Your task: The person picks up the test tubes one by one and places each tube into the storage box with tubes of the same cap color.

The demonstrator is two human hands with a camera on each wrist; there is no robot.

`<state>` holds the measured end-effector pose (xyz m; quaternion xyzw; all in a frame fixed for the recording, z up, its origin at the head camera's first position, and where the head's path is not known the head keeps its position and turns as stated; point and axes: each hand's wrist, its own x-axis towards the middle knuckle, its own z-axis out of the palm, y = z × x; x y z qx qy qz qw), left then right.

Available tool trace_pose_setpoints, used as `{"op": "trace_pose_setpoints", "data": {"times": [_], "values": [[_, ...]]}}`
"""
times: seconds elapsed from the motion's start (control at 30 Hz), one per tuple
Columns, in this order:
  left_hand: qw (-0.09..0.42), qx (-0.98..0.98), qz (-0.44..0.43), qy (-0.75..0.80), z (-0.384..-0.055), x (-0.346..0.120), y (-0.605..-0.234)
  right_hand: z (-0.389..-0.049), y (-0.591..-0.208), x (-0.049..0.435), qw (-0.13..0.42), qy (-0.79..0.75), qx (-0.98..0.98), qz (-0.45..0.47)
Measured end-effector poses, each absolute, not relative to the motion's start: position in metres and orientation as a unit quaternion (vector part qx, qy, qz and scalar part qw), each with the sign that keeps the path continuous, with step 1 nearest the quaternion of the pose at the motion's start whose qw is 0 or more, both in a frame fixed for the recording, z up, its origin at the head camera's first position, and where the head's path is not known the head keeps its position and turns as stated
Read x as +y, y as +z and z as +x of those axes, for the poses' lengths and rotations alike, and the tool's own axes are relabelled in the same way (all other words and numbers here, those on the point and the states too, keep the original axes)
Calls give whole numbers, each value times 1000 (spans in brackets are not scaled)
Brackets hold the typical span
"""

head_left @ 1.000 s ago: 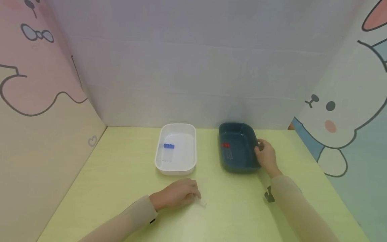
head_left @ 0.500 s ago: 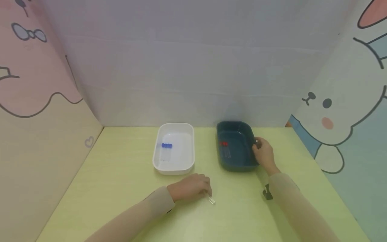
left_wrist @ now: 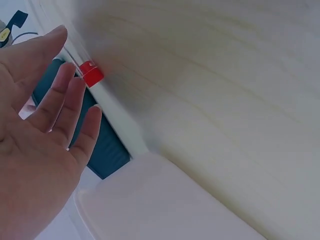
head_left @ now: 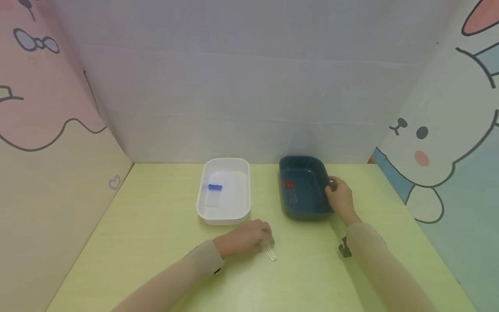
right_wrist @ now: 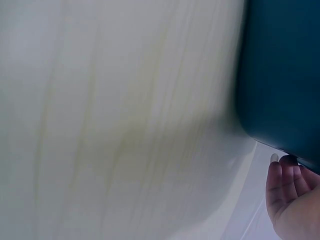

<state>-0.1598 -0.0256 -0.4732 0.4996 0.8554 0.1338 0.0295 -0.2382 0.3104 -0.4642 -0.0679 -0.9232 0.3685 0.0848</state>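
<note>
My left hand [head_left: 249,236] is low over the table in front of the white tray. Its thumb and fingers pinch a clear test tube [head_left: 270,252] that slants down toward me. In the left wrist view, the tube's red cap [left_wrist: 92,74] shows beyond the fingertips; whether a second tube lies alongside is hard to tell. My right hand [head_left: 340,197] grips the right rim of the dark blue tray [head_left: 312,214], its fingers partly hidden by the wall. Inside that tray, toward the left, lie red-capped tubes [head_left: 288,185]. Several blue-capped tubes [head_left: 215,187] lie in a row in the white tray [head_left: 235,210].
Both trays stand side by side near the back wall [head_left: 249,108] on a pale yellow-green table [head_left: 308,268]. Printed panels [head_left: 50,182] enclose the left and right sides. A small black fitting [head_left: 345,248] shows beside the right sleeve.
My left hand has moved rightward and slightly away from me, and the clear tube has come into plainer view beneath it. The right hand has kept its grip on the dark blue tray.
</note>
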Motion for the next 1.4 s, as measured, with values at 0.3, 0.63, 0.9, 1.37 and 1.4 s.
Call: {"op": "trace_pose_setpoints", "data": {"times": [0.3,0.63,0.9,1.37,1.4], "values": [[18,897,403,180,-146,-33,-478,-237,-465,310,90,364,-925,-64],[11,943,270,195,-123,-28,-485,-237,-466,311,82,369,-924,-63],[-9,968,223,117,-115,-11,-495,-237,-462,308,82,372,-922,-67],[-8,956,254,146,-122,7,-492,-236,-462,310,83,372,-922,-67],[-5,953,256,163,-124,7,-491,-236,-462,310,82,372,-922,-68]]}}
